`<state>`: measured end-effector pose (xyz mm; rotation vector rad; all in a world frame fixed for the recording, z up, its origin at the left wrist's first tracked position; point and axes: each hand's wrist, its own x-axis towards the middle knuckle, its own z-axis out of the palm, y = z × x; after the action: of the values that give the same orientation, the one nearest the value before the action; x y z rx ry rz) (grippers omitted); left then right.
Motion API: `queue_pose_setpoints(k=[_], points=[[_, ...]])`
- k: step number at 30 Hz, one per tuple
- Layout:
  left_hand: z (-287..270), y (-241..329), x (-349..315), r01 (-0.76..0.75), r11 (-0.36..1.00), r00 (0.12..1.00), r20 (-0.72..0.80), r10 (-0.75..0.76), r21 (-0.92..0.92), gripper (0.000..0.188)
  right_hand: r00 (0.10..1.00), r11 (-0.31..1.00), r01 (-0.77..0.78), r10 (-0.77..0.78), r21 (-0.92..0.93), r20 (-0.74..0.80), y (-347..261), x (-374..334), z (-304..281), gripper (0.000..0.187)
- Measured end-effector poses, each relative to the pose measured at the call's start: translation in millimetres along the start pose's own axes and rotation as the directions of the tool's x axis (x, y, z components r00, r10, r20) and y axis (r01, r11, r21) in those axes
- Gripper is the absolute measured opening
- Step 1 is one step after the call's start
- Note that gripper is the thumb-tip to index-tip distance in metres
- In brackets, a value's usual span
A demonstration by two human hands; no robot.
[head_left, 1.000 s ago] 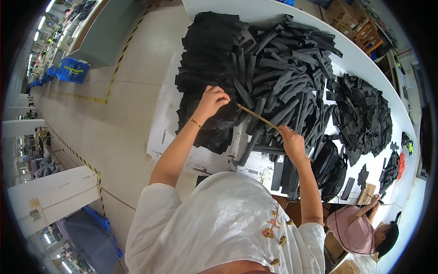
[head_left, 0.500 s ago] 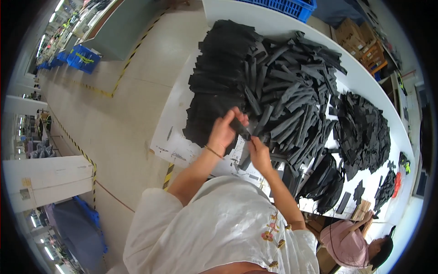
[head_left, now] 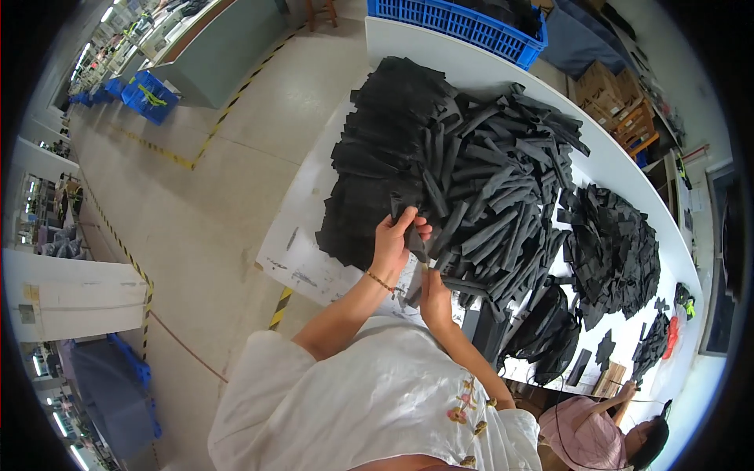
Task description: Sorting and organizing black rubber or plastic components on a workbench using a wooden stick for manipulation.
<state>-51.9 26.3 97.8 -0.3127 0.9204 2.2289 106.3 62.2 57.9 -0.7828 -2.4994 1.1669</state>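
My left hand (head_left: 393,245), with a bracelet at the wrist, is closed on a dark fabric piece (head_left: 417,246) above the near edge of the piles. My right hand (head_left: 435,298) is pinched at the lower end of this same piece; whether it holds anything else is too small to tell. Just beyond my left hand lies a neat stack of flat black fabric pieces (head_left: 373,161). A loose heap of folded dark grey strips (head_left: 503,208) spreads to the right of both hands.
The white table (head_left: 302,228) has a raised rim at the back, with a blue crate (head_left: 463,30) behind it. Further right are another black heap (head_left: 616,247) and a black bag (head_left: 542,334). A co-worker in pink (head_left: 585,432) sits at the lower right.
Both hands have come slightly nearer my body, still on the fabric piece, which now hangs more upright between them. The whole view has shifted a little.
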Motion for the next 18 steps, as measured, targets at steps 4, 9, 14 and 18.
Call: queue_pose_setpoints(k=[4,9,14,18], points=[[-0.8,11.2,13.3,-0.145,0.979,0.984,-0.078,0.158,0.143,0.02,0.995,1.0,0.027,-0.027,0.007,0.1,3.1,-25.1,-14.2,0.01],[-7.0,9.5,18.0,-0.096,0.992,0.99,-0.094,0.104,0.087,0.018,0.976,0.999,-0.017,0.006,0.05,0.22,7.0,-62.5,-53.6,0.007],[-45.9,12.5,62.7,-0.238,0.968,0.946,-0.244,0.212,-0.084,0.019,0.938,0.994,0.086,-0.057,-0.072,0.343,40.4,-130.1,-101.3,0.009],[-32.3,66.1,58.4,-0.268,0.96,0.957,-0.094,0.275,0.085,0.033,0.949,0.99,-0.141,0.129,0.018,0.289,-2.5,-121.0,-135.5,0.008]])
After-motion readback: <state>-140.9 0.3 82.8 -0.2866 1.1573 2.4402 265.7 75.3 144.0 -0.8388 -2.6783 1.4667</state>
